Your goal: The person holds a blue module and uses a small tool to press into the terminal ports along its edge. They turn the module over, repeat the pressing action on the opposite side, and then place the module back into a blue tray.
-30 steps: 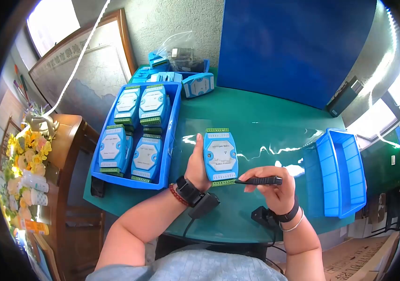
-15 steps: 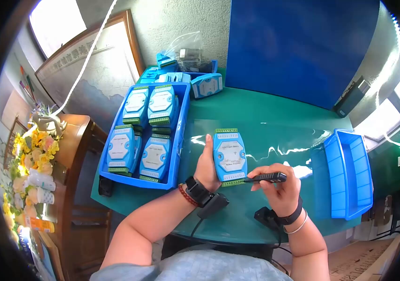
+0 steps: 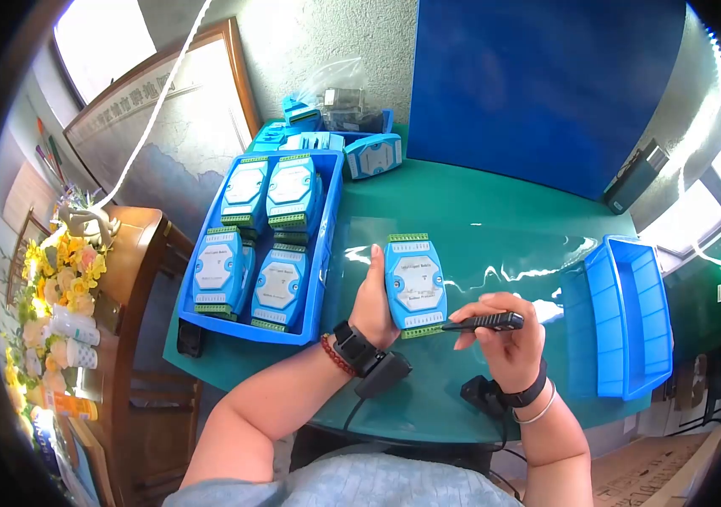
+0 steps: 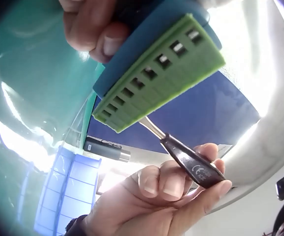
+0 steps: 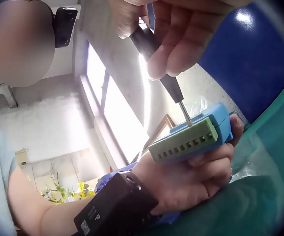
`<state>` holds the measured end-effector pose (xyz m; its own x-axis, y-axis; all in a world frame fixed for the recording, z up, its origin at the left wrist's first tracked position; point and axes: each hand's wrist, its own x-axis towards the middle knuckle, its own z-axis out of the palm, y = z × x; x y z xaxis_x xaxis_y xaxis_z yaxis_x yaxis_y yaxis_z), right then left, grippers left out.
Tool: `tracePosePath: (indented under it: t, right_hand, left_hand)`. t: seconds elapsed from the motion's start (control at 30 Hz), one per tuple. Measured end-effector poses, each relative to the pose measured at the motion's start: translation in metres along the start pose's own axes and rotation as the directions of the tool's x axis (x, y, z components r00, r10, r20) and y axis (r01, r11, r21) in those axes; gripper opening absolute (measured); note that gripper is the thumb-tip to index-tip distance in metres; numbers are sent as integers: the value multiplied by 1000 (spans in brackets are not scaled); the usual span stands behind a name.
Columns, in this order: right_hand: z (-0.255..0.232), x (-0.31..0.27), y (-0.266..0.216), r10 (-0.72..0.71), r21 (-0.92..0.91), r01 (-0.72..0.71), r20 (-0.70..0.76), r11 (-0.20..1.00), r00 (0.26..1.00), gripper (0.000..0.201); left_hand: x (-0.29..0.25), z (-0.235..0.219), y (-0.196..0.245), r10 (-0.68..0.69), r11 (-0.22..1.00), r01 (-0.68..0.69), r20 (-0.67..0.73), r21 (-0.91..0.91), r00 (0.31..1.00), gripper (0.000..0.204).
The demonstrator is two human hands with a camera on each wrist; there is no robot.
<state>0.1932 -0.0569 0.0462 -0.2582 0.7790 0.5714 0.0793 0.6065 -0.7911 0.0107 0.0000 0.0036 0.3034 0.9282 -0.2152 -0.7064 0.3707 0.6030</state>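
My left hand (image 3: 372, 306) grips a blue module (image 3: 416, 279) with a pale printed label and green terminal blocks at both ends. My right hand (image 3: 511, 342) pinches a small black screwdriver (image 3: 489, 322) between thumb and fingers. Its metal shaft (image 5: 185, 113) meets the top of the near green terminal block (image 5: 185, 141) in the right wrist view. Seen from the left wrist, the block's row of square openings (image 4: 150, 73) faces the camera, and the screwdriver's tip is hidden behind the block's edge.
To the left, a blue bin (image 3: 320, 253) holds several similar modules. A lighter blue bin (image 3: 628, 317) stands on the right of the green table (image 3: 495, 211). More modules (image 3: 375, 157) and a clear bag (image 3: 339, 89) lie at the back, beside a blue panel (image 3: 538, 84).
The head view has shifted slightly, moving the scene rightward in the picture. The module stays in the left hand; the screwdriver remains at the near terminal block, its handle slightly changed in angle.
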Motion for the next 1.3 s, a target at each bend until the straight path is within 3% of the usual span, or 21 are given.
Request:
tracePosePath:
  t: [0.2,0.7,0.9,1.0,1.3]
  right_hand:
    - [3,0,3,-18,74,22,-61,997,998,46]
    - [-5,6,-2,-103,117,104,-11,988,995,33]
    - [-8,5,-5,-106,104,114,-83,988,991,32]
    - [-12,7,-3,-146,122,151,-50,981,988,31]
    - [-18,12,-5,-17,239,-33,205,971,979,25]
  left_hand:
    - [0,-4,-2,-5,999,7,50,-40,999,66]
    - [2,-3,-2,-34,999,34,20,-29,999,63]
    - [-2,3,0,-54,998,54,-9,16,999,65]
    - [0,5,1,-49,999,49,7,22,999,68]
    - [1,0,-2,-76,996,73,54,53,996,68]
